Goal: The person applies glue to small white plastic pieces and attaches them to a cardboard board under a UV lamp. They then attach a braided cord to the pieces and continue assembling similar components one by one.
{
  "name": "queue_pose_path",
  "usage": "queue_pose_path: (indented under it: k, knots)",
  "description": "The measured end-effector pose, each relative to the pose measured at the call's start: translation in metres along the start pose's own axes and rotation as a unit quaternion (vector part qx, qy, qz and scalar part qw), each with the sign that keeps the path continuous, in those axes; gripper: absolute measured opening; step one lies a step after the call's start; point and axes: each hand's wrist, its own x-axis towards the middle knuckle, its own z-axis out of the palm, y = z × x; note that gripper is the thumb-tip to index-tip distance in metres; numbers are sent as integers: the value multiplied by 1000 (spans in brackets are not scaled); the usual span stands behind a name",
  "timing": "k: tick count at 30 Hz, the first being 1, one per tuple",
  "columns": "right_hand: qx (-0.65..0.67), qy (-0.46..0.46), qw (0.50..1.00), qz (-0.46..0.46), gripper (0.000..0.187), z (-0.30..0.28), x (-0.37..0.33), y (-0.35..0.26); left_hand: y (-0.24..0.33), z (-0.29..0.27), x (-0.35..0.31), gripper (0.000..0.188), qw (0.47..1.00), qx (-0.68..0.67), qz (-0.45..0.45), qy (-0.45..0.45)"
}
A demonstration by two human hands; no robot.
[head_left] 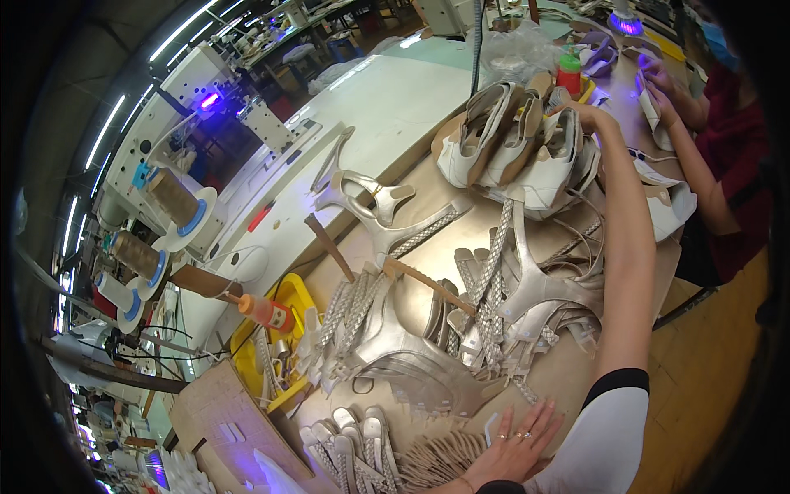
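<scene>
1. Currently, white shoes point(547, 177) near right edge of bench point(568, 375); right hand point(583, 115) at them, fingers hidden, cannot tell grip.
2. Left hand point(520, 438) by near edge, fingers slightly spread, beside beige strips point(444, 455).
3. Mid-bench: silver straps point(536, 290).

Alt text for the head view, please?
The person's right hand is at white shoes; the left hand rests beside fanned beige pieces. Between them lie silver strap pieces; a yellow tray is at left, a co-worker at right.
</scene>
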Motion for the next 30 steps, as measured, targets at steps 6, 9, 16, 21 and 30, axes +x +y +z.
queue_pose_path:
  k: [6, 9, 16, 21, 30]
  knots:
    - [-172, -60, 980, -80, 53, -28, -58, -33, -2, -2, 3, 79, 999, -46, -14, 11]
    - [-117, 222, 956, -148, 47, -46, -50, -41, 0, -4, 3, 79, 992, -125, -35, 0]
    - [-328, 387, 855, -108, 51, -32, 32, -30, 5, 2, 7, 83, 993, -99, -55, 19]
    - [-1, 220, 950, -221, 61, -51, 83, -6, -2, 1, -2, 74, 999, -32, -6, -6]
    - [-27, 299, 933, -196, 61, -72, 95, 15, -3, -3, 2, 82, 997, -75, 3, 7]
